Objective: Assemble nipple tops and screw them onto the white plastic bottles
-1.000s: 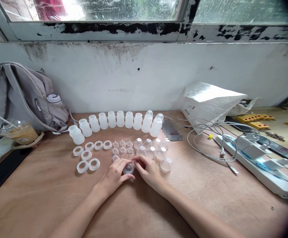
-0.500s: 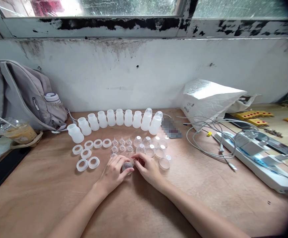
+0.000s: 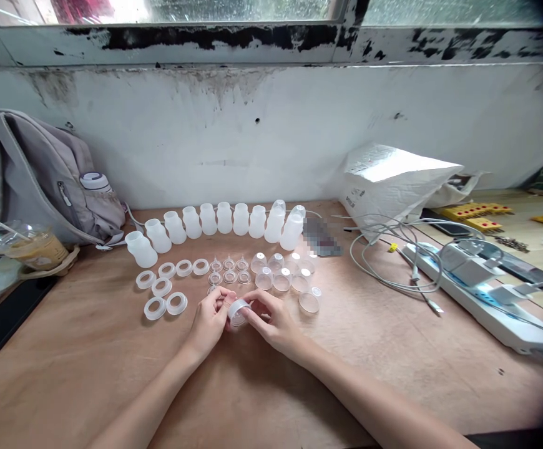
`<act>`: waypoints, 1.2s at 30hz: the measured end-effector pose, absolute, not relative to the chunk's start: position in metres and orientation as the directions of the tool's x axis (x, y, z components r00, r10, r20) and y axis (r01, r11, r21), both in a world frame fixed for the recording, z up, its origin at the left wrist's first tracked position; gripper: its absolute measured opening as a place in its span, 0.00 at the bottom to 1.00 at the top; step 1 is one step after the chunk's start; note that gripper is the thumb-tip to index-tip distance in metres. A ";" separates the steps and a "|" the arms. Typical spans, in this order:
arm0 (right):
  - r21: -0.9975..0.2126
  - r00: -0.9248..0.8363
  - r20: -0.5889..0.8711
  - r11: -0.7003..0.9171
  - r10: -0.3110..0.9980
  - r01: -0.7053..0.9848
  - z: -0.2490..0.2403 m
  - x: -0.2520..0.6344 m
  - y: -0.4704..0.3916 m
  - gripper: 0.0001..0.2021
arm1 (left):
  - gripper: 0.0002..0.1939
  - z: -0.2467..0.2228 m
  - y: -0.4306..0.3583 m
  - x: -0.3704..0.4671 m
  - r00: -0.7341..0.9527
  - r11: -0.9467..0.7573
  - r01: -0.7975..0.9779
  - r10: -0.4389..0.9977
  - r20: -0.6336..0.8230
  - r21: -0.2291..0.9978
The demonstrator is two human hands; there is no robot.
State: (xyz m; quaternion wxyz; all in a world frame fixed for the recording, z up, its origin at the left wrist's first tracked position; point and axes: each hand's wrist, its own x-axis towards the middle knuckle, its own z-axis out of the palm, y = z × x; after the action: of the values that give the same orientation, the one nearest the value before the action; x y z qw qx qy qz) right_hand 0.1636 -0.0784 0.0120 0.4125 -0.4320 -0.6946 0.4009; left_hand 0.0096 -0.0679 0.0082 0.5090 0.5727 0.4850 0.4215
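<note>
Between my two hands is a translucent white bottle collar ring [image 3: 238,307], tilted just above the table. My left hand [image 3: 210,321] pinches its left side with curled fingers. My right hand [image 3: 275,321] grips the right side between thumb and fingers. Whatever sits inside the ring is hard to make out. Past my fingertips lie clear bottle nipples [image 3: 229,275] in short rows, one partly behind my left hand. More collar rings [image 3: 176,304] rest to the left. Clear domed caps [image 3: 281,282] stand to the right.
Several frosted bottles [image 3: 223,218] form an arc behind the parts, two with domed tops at the right end. A power strip [image 3: 482,299] and looped cables [image 3: 369,274] lie right. An iced drink [image 3: 37,249], black phone [image 3: 12,318] and backpack [image 3: 42,174] are left.
The ring has been lifted and tilted from near the table. My right hand has closed on it, and my left hand has shifted to its side. The view has moved slightly.
</note>
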 end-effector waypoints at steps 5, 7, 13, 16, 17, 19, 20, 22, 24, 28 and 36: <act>-0.966 -0.198 0.142 0.180 0.970 0.188 0.004 0.160 -0.076 0.10 | 0.17 0.007 -0.069 0.010 0.119 0.019 0.076 0.992 -0.028 0.997; -0.984 -0.187 0.095 0.120 0.978 0.129 0.002 0.161 -0.075 0.11 | 0.16 0.010 -0.071 0.010 0.162 -0.012 0.111 0.987 -0.006 0.994; -1.000 -0.164 0.008 0.009 0.986 0.010 0.005 0.163 -0.071 0.11 | 0.12 0.012 -0.076 0.012 0.198 -0.074 0.263 0.980 0.021 0.962; -1.000 -0.190 0.005 0.007 0.982 0.007 0.007 0.163 -0.071 0.12 | 0.11 0.011 -0.076 0.014 0.193 -0.086 0.298 0.981 0.028 0.951; -1.000 -0.201 0.006 0.007 0.980 0.006 0.008 0.163 -0.071 0.12 | 0.11 0.012 -0.076 0.014 0.194 -0.087 0.302 0.981 0.029 0.949; -1.000 -0.219 0.006 0.007 0.976 0.004 0.008 0.162 -0.071 0.12 | 0.10 0.013 -0.077 0.015 0.196 -0.084 0.303 0.980 0.024 0.949; -1.000 -0.222 0.007 0.008 0.975 0.003 0.009 0.162 -0.072 0.13 | 0.10 0.014 -0.077 0.016 0.196 -0.083 0.304 0.980 0.023 0.949; -1.000 -0.224 0.009 0.009 0.975 0.000 0.009 0.162 -0.072 0.13 | 0.10 0.015 -0.078 0.016 0.195 -0.087 0.315 0.980 0.025 0.945; -1.000 -0.221 0.013 0.013 0.975 -0.003 0.008 0.161 -0.072 0.12 | 0.10 0.015 -0.078 0.017 0.201 -0.094 0.334 0.979 0.027 0.938; -1.000 -0.220 0.019 0.015 0.975 -0.024 0.007 0.160 -0.071 0.12 | 0.09 0.013 -0.079 0.017 0.218 -0.102 0.360 0.976 0.022 0.927; -1.000 -0.222 0.012 0.007 0.975 -0.024 0.004 0.158 -0.073 0.11 | 0.07 0.009 -0.079 0.018 0.239 -0.121 0.360 0.970 0.034 0.925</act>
State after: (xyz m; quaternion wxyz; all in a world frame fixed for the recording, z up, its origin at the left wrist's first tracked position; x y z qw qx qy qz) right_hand 0.1576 -0.0734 0.0045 0.4492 -0.4330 -0.5493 0.5559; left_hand 0.0175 -0.0793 0.0088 0.4300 0.6592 0.5046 0.3549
